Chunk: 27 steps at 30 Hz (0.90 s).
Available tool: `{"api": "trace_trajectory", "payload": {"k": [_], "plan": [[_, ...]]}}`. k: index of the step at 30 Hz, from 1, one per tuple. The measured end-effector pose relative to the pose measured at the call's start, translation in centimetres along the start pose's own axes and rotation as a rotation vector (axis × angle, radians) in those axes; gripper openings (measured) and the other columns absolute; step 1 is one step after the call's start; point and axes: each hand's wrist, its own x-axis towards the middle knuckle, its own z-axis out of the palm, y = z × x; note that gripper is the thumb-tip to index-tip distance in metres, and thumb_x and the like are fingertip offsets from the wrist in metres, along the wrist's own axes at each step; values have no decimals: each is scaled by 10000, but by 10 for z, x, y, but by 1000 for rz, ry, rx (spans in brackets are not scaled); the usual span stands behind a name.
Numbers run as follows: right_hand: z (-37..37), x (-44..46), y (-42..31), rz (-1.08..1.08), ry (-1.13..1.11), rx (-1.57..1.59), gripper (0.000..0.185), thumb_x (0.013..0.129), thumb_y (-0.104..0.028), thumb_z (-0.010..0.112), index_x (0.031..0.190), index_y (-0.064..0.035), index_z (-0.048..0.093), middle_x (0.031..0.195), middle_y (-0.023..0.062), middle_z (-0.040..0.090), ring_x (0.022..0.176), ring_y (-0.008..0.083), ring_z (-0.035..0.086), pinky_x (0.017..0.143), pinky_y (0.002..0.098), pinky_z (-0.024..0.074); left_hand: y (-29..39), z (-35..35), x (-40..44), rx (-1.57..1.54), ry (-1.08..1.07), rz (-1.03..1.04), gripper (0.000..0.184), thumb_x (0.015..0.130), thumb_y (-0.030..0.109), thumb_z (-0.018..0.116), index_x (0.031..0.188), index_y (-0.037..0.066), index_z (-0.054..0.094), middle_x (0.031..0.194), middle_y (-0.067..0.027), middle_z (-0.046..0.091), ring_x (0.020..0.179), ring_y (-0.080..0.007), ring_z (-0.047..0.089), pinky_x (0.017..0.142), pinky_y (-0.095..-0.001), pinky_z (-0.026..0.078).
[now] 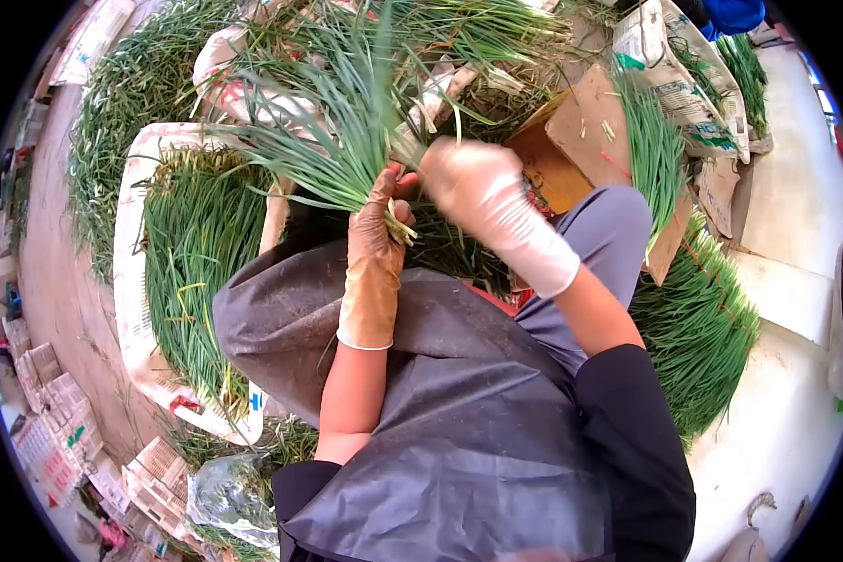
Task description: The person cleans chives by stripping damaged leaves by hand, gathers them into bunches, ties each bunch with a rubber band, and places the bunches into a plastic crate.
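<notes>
My left hand [377, 225], in a soiled pale glove, is closed round the lower stems of a bunch of garlic chives [332, 155]. The leaves fan up and to the left, and the pale cut ends stick out below the fist. Just to its right is my right hand [478, 183], gloved in white and smeared by motion. Its fingers are closed on the pale stems of a few more chives [405, 145], whose blurred leaves point upward. A dark apron [459, 421] covers my lap beneath both hands.
A white crate [129, 281] packed with chives stands to the left. Loose chives [140, 122] are heaped behind it. On the right are tied chives [698, 328], an open cardboard box [576, 122] and another white crate [670, 94]. A clear plastic bag [229, 496] lies lower left.
</notes>
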Motion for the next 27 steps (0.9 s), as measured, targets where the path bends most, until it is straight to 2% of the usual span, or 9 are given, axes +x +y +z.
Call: {"api": "trace_trajectory", "payload": {"k": [1, 4, 5, 7, 9, 17, 22, 25, 27], "plan": [[-3, -7, -12, -129, -378, -9, 175, 836, -261, 592, 835, -89, 626, 722, 111, 617, 676, 281, 611, 629, 367, 484, -3, 3, 0, 72, 46, 32, 267, 765, 134, 712, 974, 12, 600, 820, -68, 633, 572, -92, 549, 460, -198, 421], [32, 1, 32, 89, 77, 800, 421, 827, -467, 567, 925, -64, 640, 906, 141, 623, 888, 282, 599, 778, 340, 467, 14, -6, -4, 125, 26, 138, 217, 764, 82, 690, 956, 25, 605, 805, -34, 627, 611, -87, 579, 452, -176, 443], [31, 26, 58, 75, 239, 441, 638, 736, -642, 555, 1002, -63, 597, 967, 152, 634, 928, 326, 588, 826, 399, 452, 23, -11, -4, 145, -52, 211, 225, 768, 79, 683, 965, 16, 595, 787, -28, 614, 607, -86, 577, 448, -165, 442], [43, 54, 84, 346, 177, 216, 846, 687, -650, 606, 1252, -51, 411, 1124, 170, 573, 1088, 353, 510, 913, 410, 397, 42, -5, -20, 121, -69, 277, 237, 778, 92, 677, 976, 3, 581, 765, -23, 594, 600, -79, 571, 450, -165, 446], [98, 71, 85, 410, 100, 799, 882, 700, -622, 615, 1307, -45, 337, 1196, 195, 526, 1135, 372, 474, 930, 422, 382, 54, -7, -26, 55, -139, 367, 206, 795, 77, 664, 959, 0, 566, 754, -36, 580, 641, -97, 580, 504, -182, 482], [150, -24, -23, 343, 15, 330, 214, 866, -244, 509, 792, -45, 535, 702, 182, 615, 678, 362, 626, 597, 469, 468, 86, -12, -36, 1, -205, 514, 216, 821, 58, 628, 1011, 1, 543, 723, -55, 557, 594, -123, 532, 512, -240, 424], [179, -59, 71, 98, -908, -325, 283, 789, -318, 551, 868, -75, 672, 849, 111, 657, 834, 298, 630, 690, 397, 504, 86, -17, -37, -69, -343, 377, 292, 881, 194, 577, 1103, 10, 531, 597, 16, 398, 458, -62, 308, 452, -207, 243], [55, 16, 79, 186, -266, -158, 406, 765, -424, 587, 972, -78, 627, 909, 152, 609, 866, 299, 605, 752, 395, 498, 73, -25, -26, -109, -325, 259, 306, 905, 207, 540, 1142, 15, 517, 593, 20, 383, 452, -62, 292, 442, -203, 246], [-16, 75, 89, 260, -86, -467, 796, 760, -533, 599, 1379, -162, 264, 1145, 154, 514, 1075, 283, 509, 921, 438, 420, 68, -25, -21, -108, -265, 173, 270, 904, 193, 540, 1108, 18, 520, 592, 16, 393, 447, -66, 300, 444, -211, 258]]}}
